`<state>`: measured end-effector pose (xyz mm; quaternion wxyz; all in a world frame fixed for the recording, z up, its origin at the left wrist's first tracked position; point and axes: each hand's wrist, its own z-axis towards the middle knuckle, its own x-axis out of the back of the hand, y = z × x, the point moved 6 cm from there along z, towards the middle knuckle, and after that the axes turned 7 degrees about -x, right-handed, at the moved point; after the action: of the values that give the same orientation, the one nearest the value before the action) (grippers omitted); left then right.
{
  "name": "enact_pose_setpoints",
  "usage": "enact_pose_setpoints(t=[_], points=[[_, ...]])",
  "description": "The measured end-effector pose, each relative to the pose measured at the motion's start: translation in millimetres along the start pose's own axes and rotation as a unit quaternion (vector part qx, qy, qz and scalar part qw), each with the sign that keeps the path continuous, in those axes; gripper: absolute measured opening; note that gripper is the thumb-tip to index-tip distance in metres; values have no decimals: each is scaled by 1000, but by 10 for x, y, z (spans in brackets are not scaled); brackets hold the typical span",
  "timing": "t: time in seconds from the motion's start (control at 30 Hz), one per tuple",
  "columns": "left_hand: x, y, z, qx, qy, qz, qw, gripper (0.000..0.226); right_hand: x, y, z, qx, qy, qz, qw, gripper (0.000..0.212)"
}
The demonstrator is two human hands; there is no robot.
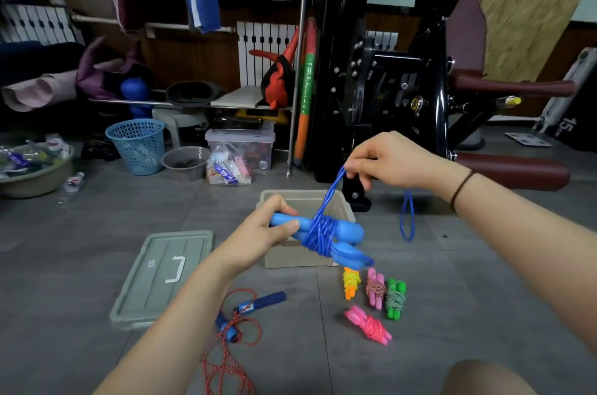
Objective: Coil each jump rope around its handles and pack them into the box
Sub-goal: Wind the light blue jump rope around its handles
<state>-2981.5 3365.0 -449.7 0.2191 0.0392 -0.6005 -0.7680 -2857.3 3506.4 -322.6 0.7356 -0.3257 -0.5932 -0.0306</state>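
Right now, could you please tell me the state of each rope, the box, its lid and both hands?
Blue rope: partly coiled.
Red rope: uncoiled on floor.
Four small ropes: coiled, unpacked.
Box: open.
Lid: off, beside box.
Left hand: grips blue rope's handles.
Right hand: pinches blue rope's cord.

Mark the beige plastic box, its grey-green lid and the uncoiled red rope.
beige plastic box (290, 192), head view, far rim.
grey-green lid (142, 291), head view, flat top.
uncoiled red rope (227, 328), head view, blue handle.
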Motion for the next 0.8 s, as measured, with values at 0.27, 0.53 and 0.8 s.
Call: enact_pose_setpoints(t=[0.27,0.53,0.8], points=[[75,170,-38,0,85,-396,914,20,-866,393,3,-100,-17,254,962,39],[615,-158,-33,11,375,-295,878,9,-1519,138,-728,-115,-64,211,969,27],[450,-172,-84,8,243,126,962,22,-805,-720,-947,129,42,-179,974,30]])
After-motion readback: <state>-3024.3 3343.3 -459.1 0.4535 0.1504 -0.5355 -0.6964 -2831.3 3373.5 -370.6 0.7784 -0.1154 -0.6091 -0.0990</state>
